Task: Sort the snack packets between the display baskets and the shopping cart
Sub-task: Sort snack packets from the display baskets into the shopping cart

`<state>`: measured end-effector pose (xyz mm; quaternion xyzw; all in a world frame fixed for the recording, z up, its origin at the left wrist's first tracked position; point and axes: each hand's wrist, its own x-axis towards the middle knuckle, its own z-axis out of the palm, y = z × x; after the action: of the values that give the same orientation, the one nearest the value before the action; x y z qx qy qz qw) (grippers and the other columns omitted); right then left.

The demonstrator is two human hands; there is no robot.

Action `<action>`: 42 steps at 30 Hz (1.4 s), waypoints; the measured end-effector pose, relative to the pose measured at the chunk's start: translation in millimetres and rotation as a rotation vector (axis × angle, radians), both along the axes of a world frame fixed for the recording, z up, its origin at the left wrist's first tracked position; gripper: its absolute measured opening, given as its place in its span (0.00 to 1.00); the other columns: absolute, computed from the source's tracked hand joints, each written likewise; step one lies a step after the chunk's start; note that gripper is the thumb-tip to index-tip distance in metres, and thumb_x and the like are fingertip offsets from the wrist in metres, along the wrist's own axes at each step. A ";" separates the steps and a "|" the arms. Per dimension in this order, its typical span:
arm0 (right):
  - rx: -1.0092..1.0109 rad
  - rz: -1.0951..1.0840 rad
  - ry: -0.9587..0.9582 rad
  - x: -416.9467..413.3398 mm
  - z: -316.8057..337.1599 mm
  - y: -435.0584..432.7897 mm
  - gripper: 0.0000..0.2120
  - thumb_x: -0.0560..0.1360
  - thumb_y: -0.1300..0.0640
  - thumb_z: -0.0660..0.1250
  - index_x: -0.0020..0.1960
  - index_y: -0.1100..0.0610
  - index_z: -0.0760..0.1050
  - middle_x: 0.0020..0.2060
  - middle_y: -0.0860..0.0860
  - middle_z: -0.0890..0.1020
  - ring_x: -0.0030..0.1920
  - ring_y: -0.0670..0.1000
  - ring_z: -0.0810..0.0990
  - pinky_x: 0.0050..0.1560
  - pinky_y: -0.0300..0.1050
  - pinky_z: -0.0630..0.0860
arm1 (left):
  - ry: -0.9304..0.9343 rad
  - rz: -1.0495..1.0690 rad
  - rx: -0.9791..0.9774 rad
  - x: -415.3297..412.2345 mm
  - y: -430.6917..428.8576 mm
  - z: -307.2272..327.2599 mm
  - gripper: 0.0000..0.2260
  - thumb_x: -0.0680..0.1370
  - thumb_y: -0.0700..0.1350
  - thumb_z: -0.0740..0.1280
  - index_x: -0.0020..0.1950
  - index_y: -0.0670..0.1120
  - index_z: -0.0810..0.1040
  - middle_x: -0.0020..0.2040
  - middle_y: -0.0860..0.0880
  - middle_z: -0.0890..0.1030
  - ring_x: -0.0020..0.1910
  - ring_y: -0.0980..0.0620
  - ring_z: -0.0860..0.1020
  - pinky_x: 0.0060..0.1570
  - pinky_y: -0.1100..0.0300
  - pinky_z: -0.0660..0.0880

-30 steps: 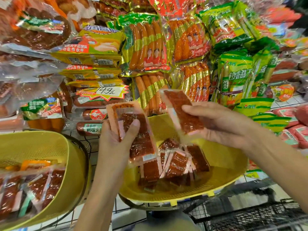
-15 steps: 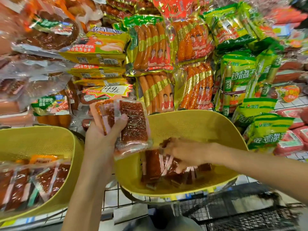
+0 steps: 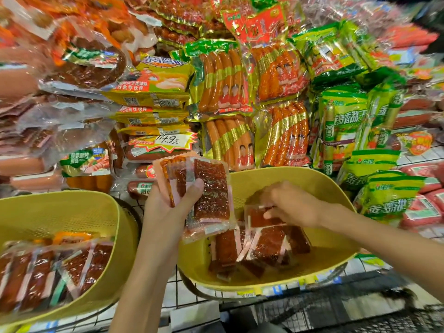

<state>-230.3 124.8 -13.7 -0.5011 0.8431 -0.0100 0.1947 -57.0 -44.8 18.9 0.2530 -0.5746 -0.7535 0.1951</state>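
A small stack point(image 3: 209, 195) of clear packets of dark red dried meat was held upright in the left hand point(image 3: 168, 209), with the thumb pressed across the front packet and the fingers curled behind. The stack was raised above the near-left rim of the right-hand yellow basket point(image 3: 322, 186). The right hand point(image 3: 292, 207) was lowered into that basket, its fingers curled on the edge of a single packet point(image 3: 257, 218) lying on top of the loose heap point(image 3: 266, 248) there. The heap was spread over the basket's floor, its packets overlapping. A second yellow basket point(image 3: 62, 212) was seen at the lower left, well apart from both hands, with more packets point(image 3: 36, 275) of the same kind lying in it. Behind the baskets, sausage packs point(image 3: 222, 80) in red, gold and green wrappers were piled high, and a star-shaped price tag point(image 3: 168, 140) was set among them just above the held stack. The dark wire mesh of a cart point(image 3: 360, 316) was visible along the bottom right, blurred.
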 end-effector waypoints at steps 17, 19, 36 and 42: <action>-0.948 -0.712 -1.800 87.8 53.7 47.6 0.17 0.75 0.63 0.66 0.63 0.64 0.75 0.58 0.60 0.80 0.57 0.56 0.81 0.52 0.49 0.79 | -0.007 -0.287 -0.175 -11.1 57.3 12.3 0.15 0.78 0.47 0.64 0.64 0.53 0.74 0.55 0.55 0.83 0.55 0.56 0.81 0.52 0.58 0.79; -1.004 -0.726 -1.791 93.0 52.0 63.6 0.20 0.74 0.64 0.66 0.65 0.63 0.74 0.61 0.61 0.78 0.60 0.58 0.79 0.57 0.54 0.77 | 0.011 -0.270 -0.246 -15.6 70.3 13.7 0.13 0.76 0.41 0.67 0.60 0.52 0.75 0.48 0.55 0.85 0.47 0.57 0.83 0.42 0.64 0.78; -1.616 -1.339 -1.092 180.2 46.4 274.3 0.13 0.70 0.64 0.67 0.54 0.61 0.80 0.51 0.58 0.83 0.51 0.54 0.83 0.49 0.48 0.81 | 0.092 -0.981 -0.157 -51.5 268.8 6.5 0.21 0.71 0.45 0.74 0.62 0.45 0.72 0.52 0.49 0.83 0.51 0.56 0.82 0.50 0.60 0.78; -1.772 -1.479 -0.953 245.4 22.8 333.8 0.21 0.70 0.63 0.68 0.62 0.64 0.72 0.55 0.59 0.82 0.55 0.57 0.81 0.51 0.50 0.80 | 0.014 -1.294 -0.127 -34.4 346.0 -16.2 0.20 0.76 0.41 0.70 0.66 0.43 0.69 0.57 0.45 0.81 0.55 0.50 0.81 0.52 0.55 0.80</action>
<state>15.1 458.6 9.1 0.1875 0.4715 -0.8614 0.0240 -91.4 301.2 2.7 -0.1614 -0.6531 -0.6848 -0.2800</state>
